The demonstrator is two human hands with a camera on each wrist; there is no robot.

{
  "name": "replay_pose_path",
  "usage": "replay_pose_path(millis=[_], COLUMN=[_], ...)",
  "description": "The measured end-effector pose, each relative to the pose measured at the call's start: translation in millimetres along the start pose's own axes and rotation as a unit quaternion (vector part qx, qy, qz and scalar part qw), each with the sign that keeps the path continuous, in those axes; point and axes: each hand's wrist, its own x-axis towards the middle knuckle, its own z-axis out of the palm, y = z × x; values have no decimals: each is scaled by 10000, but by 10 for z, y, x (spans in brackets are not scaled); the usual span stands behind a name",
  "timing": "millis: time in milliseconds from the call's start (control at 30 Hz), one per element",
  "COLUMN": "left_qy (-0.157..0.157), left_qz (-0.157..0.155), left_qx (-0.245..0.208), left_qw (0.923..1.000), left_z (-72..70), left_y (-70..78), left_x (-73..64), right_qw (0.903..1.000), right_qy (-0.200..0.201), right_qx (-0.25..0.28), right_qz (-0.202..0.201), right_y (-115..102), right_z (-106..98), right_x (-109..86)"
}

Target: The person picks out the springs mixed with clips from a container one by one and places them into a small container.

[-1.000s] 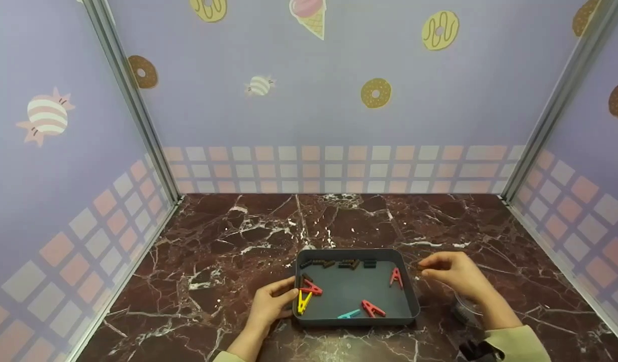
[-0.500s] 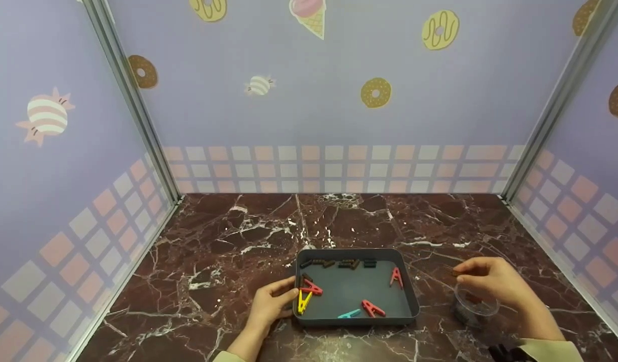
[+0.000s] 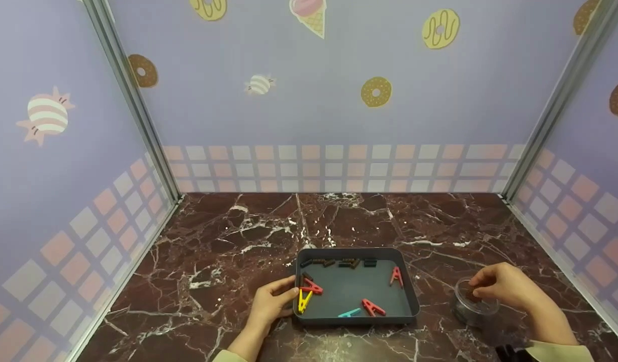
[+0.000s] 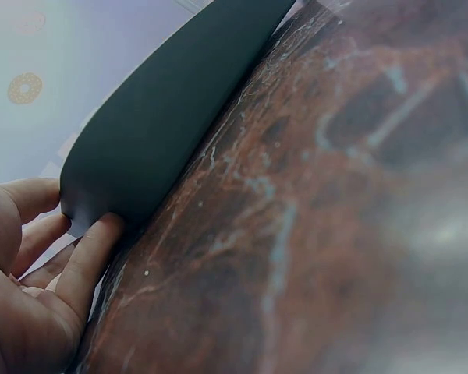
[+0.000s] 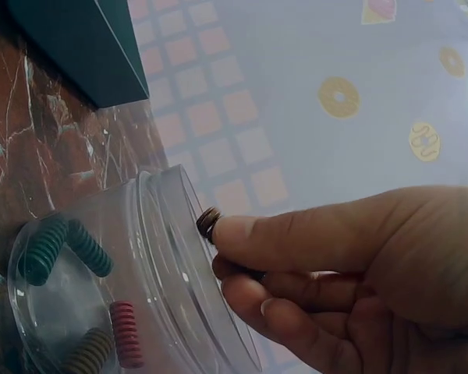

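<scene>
My left hand (image 3: 269,301) holds the left side of a dark grey tray (image 3: 356,321), its thumb and fingers against the wall, as the left wrist view also shows. Between thumb and forefinger, my right hand (image 3: 510,289) pinches a small brown coil spring (image 5: 209,223). That hand is at the mouth of a clear round plastic jar (image 3: 472,314). Inside the jar, the right wrist view shows green springs (image 5: 45,253), a red spring (image 5: 126,335) and a brownish spring (image 5: 88,352). The right fingers partly hide the held spring.
Dark and brown springs (image 3: 349,263) lie along the tray's far side. Also in it are red clips (image 3: 373,307), a yellow clip (image 3: 304,300) and a blue clip (image 3: 349,313). Patterned walls (image 3: 339,168) enclose the marbled tabletop (image 3: 228,281).
My right hand has moved right from beside the tray, then down to the jar's mouth, with the spring in its fingers. My left hand and the tray have stayed put.
</scene>
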Motion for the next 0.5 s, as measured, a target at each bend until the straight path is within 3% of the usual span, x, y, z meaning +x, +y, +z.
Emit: replay_pose_path(millis=[267,500], left_qy=[-49,-27], left_qz=[-27,-42], left_qx=[-121,-96], left_qw=[9999,9999], left_z=[-1,-3], left_y=[11,15], left_x=[-12,-10], right_qw=[10000,9995], right_qy=[-22,320], right_qx=[-67,-55], right_qz=[16,51], right_y=[-23,-84], right_z=[3,26], right_x=[17,25])
